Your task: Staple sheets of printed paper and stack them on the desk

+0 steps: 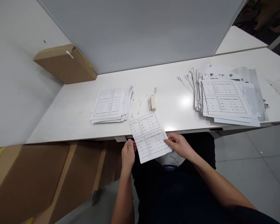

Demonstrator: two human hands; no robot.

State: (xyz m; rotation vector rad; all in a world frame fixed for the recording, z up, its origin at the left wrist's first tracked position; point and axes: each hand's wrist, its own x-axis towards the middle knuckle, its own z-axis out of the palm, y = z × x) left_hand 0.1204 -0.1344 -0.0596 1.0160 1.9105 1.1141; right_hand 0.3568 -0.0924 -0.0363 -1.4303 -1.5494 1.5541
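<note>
The thin, flat printed sheet (pixel 151 137) was at the white desk's (pixel 72 118) front edge, its long axis slanting away from you and leftward. Your right hand (pixel 180 146) pinched its right edge, the paper extending left from that grip; your left hand (pixel 128 155) was beside the left edge, its hold unclear. Beyond sat a smooth cream block (pixel 153 102), between uneven paper stacks (pixel 109 104).

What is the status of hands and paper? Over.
Right hand pinches printed sheet at its right edge. Left hand at left edge, grip unclear. Small beige block on table, just beyond sheet; paper pile to left, bigger pile to right.
</note>
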